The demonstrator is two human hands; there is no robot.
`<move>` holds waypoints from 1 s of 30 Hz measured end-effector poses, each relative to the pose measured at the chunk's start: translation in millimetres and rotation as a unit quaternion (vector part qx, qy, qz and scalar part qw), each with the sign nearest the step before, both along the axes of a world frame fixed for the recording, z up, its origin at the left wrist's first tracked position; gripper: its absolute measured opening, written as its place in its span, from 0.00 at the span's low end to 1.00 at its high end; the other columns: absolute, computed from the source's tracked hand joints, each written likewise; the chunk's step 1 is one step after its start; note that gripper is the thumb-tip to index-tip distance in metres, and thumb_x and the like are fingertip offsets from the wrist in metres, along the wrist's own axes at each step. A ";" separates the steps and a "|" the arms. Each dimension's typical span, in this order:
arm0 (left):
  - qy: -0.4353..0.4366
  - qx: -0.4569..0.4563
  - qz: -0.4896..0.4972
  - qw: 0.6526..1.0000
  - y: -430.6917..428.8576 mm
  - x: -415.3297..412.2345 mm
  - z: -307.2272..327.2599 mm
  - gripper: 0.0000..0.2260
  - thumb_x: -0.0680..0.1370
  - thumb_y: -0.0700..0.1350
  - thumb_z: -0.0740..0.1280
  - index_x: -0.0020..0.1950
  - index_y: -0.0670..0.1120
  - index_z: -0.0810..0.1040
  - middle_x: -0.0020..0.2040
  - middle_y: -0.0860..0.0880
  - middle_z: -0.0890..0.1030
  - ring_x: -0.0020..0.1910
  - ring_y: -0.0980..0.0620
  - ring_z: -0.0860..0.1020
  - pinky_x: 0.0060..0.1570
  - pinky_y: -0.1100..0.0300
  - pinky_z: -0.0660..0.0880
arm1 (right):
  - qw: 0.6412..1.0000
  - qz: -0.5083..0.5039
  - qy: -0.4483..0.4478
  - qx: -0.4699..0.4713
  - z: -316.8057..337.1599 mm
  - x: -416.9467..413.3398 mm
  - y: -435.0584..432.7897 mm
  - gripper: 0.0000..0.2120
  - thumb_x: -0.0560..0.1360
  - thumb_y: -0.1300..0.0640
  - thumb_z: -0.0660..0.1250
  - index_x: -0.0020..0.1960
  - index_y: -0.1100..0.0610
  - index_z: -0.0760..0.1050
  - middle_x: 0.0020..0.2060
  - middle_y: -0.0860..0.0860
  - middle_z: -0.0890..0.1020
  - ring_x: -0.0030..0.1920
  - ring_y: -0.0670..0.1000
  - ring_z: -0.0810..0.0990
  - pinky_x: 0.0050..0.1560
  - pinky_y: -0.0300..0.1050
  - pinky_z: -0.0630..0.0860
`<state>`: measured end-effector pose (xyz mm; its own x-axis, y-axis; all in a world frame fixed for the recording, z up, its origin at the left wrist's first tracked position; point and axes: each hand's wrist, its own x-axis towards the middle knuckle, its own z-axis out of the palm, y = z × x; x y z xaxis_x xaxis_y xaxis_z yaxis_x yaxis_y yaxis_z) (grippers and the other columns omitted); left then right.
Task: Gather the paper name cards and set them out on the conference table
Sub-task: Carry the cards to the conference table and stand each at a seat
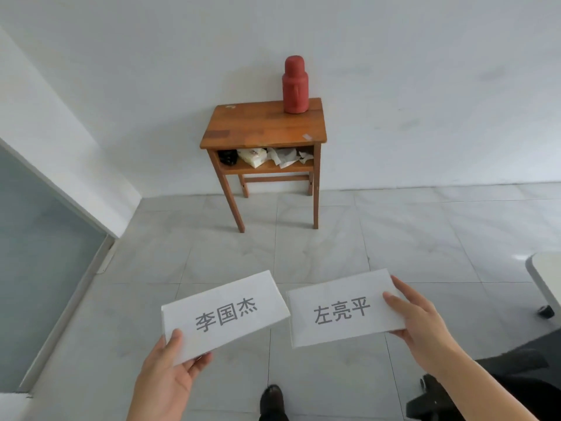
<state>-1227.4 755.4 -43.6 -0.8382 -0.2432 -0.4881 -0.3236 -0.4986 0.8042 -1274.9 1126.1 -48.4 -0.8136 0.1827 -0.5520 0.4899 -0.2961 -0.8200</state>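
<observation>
Above the tiled floor (303,238), the left grip (170,372) is pinching 1 name card (224,314) by a corner, the right grip (422,326) pinching a 2nd card (343,314).

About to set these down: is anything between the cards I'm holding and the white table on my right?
Nothing visible: only bare floor separates the right card from the white table. The black chair sits nearer you, off that line.

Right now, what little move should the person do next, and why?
Probably turn right toward the white tabletop edge, perhaps the conference table: the left hand holds one white paper name card, the right hand a second white card, so both are full.
</observation>
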 end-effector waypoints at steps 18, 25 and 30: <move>-0.041 -0.044 -0.293 0.954 147.1 -513.4 3.7 0.08 0.81 0.43 0.58 0.55 0.45 0.75 0.50 0.41 0.81 0.49 0.42 0.78 0.44 0.48 0.75 | 0.930 -0.362 -0.041 -0.043 -14.1 -274.3 107.9 0.20 0.78 0.64 0.62 0.70 0.56 0.69 0.51 0.55 0.81 0.51 0.57 0.80 0.58 0.60 0.75; -0.040 -0.031 -0.382 0.923 288.6 -627.2 -3.8 0.09 0.81 0.43 0.57 0.55 0.47 0.77 0.46 0.44 0.86 0.43 0.45 0.83 0.32 0.55 0.81 | 0.894 -0.442 -0.032 -0.064 -32.7 -341.8 208.6 0.19 0.77 0.63 0.63 0.67 0.56 0.73 0.51 0.55 0.82 0.49 0.55 0.80 0.48 0.53 0.78; -0.024 -0.021 -0.421 0.906 394.2 -706.2 11.9 0.09 0.81 0.41 0.56 0.52 0.45 0.77 0.35 0.45 0.86 0.28 0.47 0.83 0.24 0.56 0.80 | 0.879 -0.470 -0.008 -0.080 -31.3 -407.1 302.6 0.21 0.77 0.63 0.63 0.70 0.56 0.70 0.59 0.58 0.81 0.53 0.57 0.79 0.46 0.52 0.78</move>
<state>-1933.6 1149.6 -31.7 -0.7130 0.4547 -0.5338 -0.6104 -0.0278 0.7916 -1682.0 1428.7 -79.7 -0.3359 0.6898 -0.6413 -0.0225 -0.6866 -0.7267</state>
